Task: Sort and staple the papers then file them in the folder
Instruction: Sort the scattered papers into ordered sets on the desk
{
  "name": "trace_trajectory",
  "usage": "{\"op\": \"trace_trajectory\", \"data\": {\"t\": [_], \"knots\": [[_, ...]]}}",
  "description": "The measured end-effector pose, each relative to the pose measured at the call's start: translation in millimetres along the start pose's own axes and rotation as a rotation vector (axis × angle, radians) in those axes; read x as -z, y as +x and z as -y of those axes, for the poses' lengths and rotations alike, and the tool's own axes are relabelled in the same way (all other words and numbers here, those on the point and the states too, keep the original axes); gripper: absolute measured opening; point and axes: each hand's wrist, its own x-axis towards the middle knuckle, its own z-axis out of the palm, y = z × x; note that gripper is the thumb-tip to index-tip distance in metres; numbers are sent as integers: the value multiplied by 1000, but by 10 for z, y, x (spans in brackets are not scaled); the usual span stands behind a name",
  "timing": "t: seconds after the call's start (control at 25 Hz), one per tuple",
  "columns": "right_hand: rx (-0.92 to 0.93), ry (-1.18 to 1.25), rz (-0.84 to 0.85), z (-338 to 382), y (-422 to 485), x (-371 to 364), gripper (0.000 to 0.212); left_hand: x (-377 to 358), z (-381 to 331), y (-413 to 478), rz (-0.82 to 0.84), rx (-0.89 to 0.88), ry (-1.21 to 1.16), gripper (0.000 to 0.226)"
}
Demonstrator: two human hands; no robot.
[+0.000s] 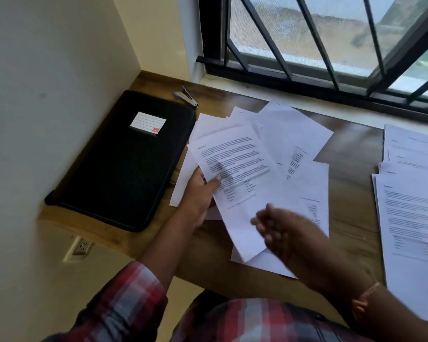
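a wooden desk (351,149) sits in a cream-walled corner (47,70) under a daylit barred window (319,38)

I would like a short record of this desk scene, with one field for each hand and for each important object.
left hand: pinches the printed sheet at its left edge
right hand: blurred, over the sheet's lower end; contact unclear
loose papers: fanned on the desk, under the held sheet
paper stacks: overlapping, at the desk's right side
folder: black, closed, left of the loose papers
stapler: beyond the folder, untouched
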Motion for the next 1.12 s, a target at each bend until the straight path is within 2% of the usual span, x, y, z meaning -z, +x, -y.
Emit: {"op": "trace_trajectory", "data": {"t": [0.08,0.12,0.16,0.2,0.28,0.36,0.48,0.56,0.64,0.76,0.84,0.96,1.12], "knots": [[377,-389,-180,152,133,114,28,80,-75,-17,100,15,-43,28],[532,-656,-323,204,247,202,38,106,-108,-27,141,19,-78,29],[614,-864,-436,226,370,297,52,125,-134,-29,178,20,-118,31],[614,-968,-488,244,477,375,66,140,-153,-28,209,21,-150,34],[548,-915,-446,254,650,498,76,154,-184,-38,255,20,-179,37],[525,-781,-359,270,760,567,61,155,-198,-40,279,20,-166,37],[532,-673,-344,284,792,563,33,143,-177,3,228,12,-31,34],[529,-685,-416,271,803,578,26,137,-158,43,102,-6,195,29],[520,-757,-510,241,832,628,26,170,-115,72,-106,-54,490,35],[484,-857,-584,213,856,712,29,234,-2,61,-369,-56,1133,69],[467,-874,-590,190,867,748,31,227,73,25,-413,-2,1360,86],[467,-845,-587,147,893,783,31,230,60,58,-459,39,1331,88],[457,-730,-572,135,888,892,31,280,10,127,-487,14,1155,72]]}}
